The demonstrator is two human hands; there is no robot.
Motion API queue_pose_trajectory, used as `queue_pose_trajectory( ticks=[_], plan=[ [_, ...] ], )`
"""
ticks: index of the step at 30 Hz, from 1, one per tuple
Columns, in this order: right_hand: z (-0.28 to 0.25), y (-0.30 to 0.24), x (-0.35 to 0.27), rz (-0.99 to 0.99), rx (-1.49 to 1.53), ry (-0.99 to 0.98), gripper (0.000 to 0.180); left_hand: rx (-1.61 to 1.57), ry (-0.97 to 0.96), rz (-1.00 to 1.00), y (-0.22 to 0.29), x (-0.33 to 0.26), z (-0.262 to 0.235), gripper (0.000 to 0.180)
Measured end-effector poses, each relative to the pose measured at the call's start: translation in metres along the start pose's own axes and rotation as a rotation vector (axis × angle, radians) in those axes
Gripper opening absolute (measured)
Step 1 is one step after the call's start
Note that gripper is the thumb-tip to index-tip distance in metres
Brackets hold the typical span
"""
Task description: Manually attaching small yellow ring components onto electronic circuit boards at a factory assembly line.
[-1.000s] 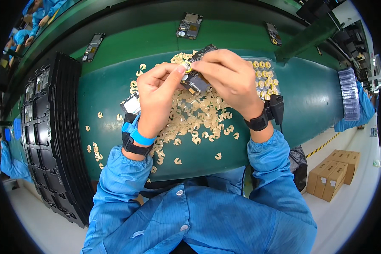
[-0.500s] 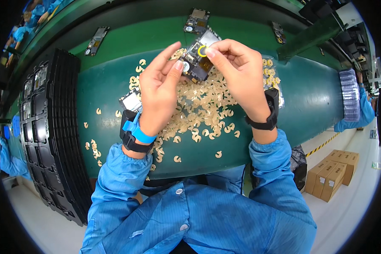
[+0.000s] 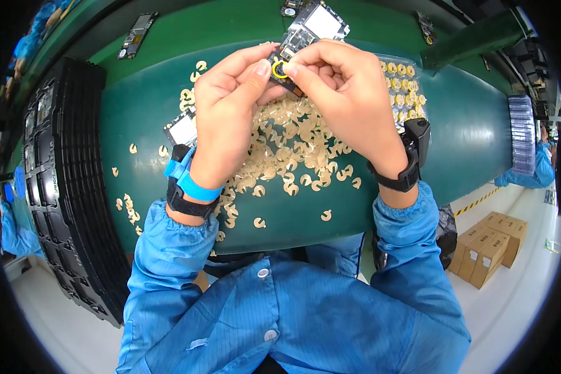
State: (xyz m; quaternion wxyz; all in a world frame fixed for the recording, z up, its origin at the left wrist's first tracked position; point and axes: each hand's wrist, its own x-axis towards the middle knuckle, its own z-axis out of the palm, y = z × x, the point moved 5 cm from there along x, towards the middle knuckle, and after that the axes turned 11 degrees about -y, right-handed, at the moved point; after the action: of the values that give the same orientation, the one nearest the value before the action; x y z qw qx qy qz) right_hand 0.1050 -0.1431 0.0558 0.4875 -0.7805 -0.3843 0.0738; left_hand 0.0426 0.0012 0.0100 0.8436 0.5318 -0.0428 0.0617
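Observation:
My left hand [image 3: 227, 112] is closed on the edge of a black circuit board [image 3: 298, 42], raised above the bench. The board slants up to the right, with a pale square block on its far part. My right hand [image 3: 352, 93] pinches a small round part with a yellow rim [image 3: 279, 69] against the board's near part, right by my left thumb tip. Fingers hide the board's lower edge. Below both hands lies a wide spread of cream C-shaped pieces [image 3: 280, 149]. Beside my left wrist rests another circuit board [image 3: 182, 129].
A clear tray [image 3: 413, 70] of yellow-rimmed round parts sits right of my right hand. Black trays [image 3: 62, 181] are stacked at the left. Boards [image 3: 137, 35] lie on the far green strip. Clear trays [image 3: 522, 134] stand at the right end, cardboard boxes [image 3: 487, 248] on the floor.
My right hand has brought the yellow-rimmed part left, onto the board near my left thumb. The board has turned and shifted slightly away. The whole view has also shifted.

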Motion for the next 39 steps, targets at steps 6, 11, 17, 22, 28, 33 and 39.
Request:
queue_pose_trajectory(
  ticks=[6,11,17,22,28,33,39],
  plan=[
    [-0.0004,-0.0019,-0.0009,0.014,0.001,0.017,0.013,0.001,0.004,0.002,-0.0004,-0.0011,0.0006,0.032],
    [-0.0017,-0.0001,-0.0006,0.041,0.003,-0.016,0.013,0.041,-0.001,0.011,0.0000,-0.0013,0.0012,0.032],
    [-0.0017,-0.0009,0.0002,0.040,0.011,-0.014,0.013,0.024,-0.013,0.025,-0.0002,-0.0002,0.0005,0.030],
    [-0.0011,-0.0016,0.0000,0.029,-0.011,-0.006,0.013,0.020,-0.013,0.012,0.0000,-0.0006,0.0008,0.030],
    [-0.0009,-0.0009,-0.0012,0.027,-0.026,-0.009,0.013,0.014,-0.008,0.005,-0.0024,-0.0014,-0.0001,0.030],
    [-0.0012,0.0038,-0.0010,0.037,0.012,-0.019,0.014,0.012,-0.012,0.009,-0.0015,-0.0014,0.0005,0.030],
    [-0.0062,0.0021,0.0000,0.030,-0.046,-0.071,0.016,0.090,-0.014,-0.004,-0.0023,-0.0008,0.0012,0.031]
  ],
)
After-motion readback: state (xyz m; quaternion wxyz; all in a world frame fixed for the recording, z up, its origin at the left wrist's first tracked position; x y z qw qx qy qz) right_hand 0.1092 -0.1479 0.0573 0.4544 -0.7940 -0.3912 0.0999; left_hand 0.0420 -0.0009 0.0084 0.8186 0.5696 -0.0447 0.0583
